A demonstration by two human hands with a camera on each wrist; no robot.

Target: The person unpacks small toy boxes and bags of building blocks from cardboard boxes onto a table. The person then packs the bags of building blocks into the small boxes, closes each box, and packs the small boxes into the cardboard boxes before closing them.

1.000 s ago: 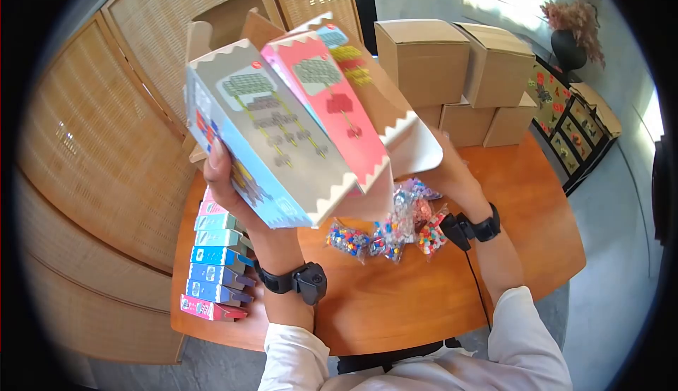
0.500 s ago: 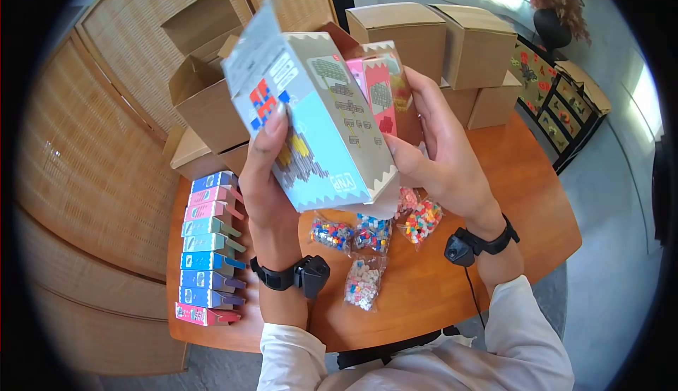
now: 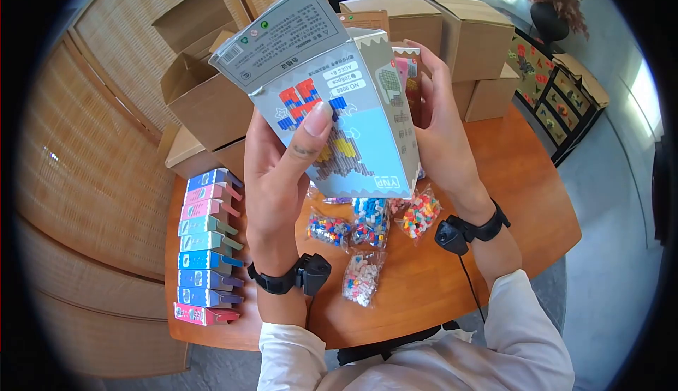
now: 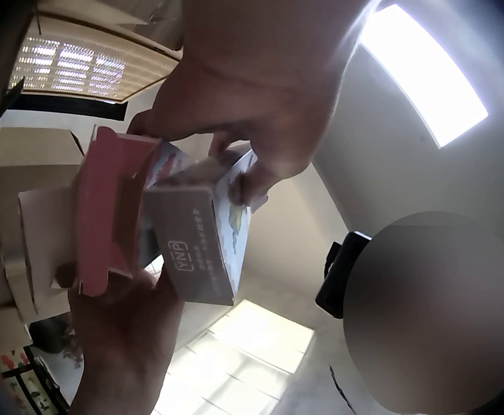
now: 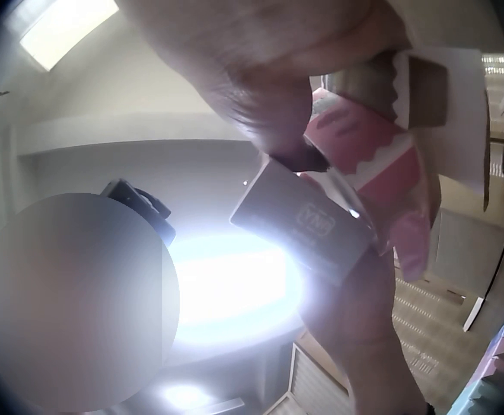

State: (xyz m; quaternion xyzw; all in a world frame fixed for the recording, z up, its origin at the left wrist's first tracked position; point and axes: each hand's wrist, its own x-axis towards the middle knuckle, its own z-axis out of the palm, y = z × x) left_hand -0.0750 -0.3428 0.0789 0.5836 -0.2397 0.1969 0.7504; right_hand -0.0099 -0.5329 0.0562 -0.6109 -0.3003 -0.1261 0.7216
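Observation:
The left hand (image 3: 279,172) grips a grey and light-blue printed box (image 3: 353,147), thumb across its front; the box's top flap (image 3: 282,34) stands open. Behind it the right hand (image 3: 448,137) holds a pink box (image 3: 404,70) and another open box, its fingers along their far side. In the left wrist view, the pink box (image 4: 96,212) lies beside the grey one (image 4: 191,242), between the left hand (image 4: 261,95) and the right hand (image 4: 127,337). The right wrist view shows the grey box's end (image 5: 299,220) against the pink box (image 5: 364,147).
Small printed boxes (image 3: 205,260) stand in a row along the table's left side. Bags of coloured pieces (image 3: 328,229) lie on the table (image 3: 424,285) below the hands. Large cardboard boxes (image 3: 477,38) are stacked at the back right; an open carton (image 3: 205,101) stands back left.
The held boxes have turned so the grey and light-blue box's front faces the head camera, its flap swung out left. Since the earliest frame, the right hand has come up around the boxes behind.

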